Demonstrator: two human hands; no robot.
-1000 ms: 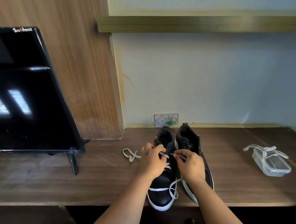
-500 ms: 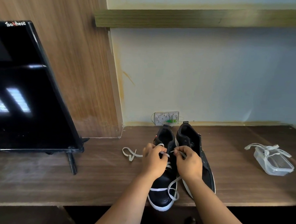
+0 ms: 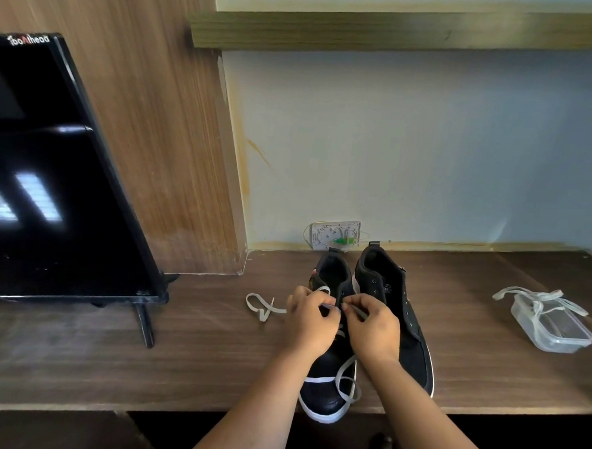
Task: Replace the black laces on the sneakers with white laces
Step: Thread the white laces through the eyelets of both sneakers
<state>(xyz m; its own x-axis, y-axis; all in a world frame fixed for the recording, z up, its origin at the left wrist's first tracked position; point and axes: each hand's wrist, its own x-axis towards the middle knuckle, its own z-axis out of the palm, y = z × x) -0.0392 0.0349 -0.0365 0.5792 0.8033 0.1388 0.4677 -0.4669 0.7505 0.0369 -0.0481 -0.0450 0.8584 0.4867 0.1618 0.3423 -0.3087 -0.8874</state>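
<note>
Two black sneakers with white soles stand side by side on the wooden desk, toes toward me. The left sneaker (image 3: 327, 387) carries a white lace (image 3: 343, 378) partly threaded, one end trailing in a loop on the desk to the left. The right sneaker (image 3: 400, 298) has bare eyelets. My left hand (image 3: 312, 319) pinches the lace over the left sneaker's eyelets. My right hand (image 3: 373, 326) pinches the other lace tip just beside it. Both hands hide the middle of the lacing.
A black TV screen (image 3: 50, 177) on a stand fills the left of the desk. A clear plastic container (image 3: 553, 330) with another white lace (image 3: 537, 298) draped over it sits at the right. A wall socket plate (image 3: 335, 235) is behind the shoes. The desk's front edge (image 3: 175, 407) runs below.
My two hands have drawn closer together over the left sneaker's eyelets, the lace tips almost meeting. The sneakers and the container have stayed put.
</note>
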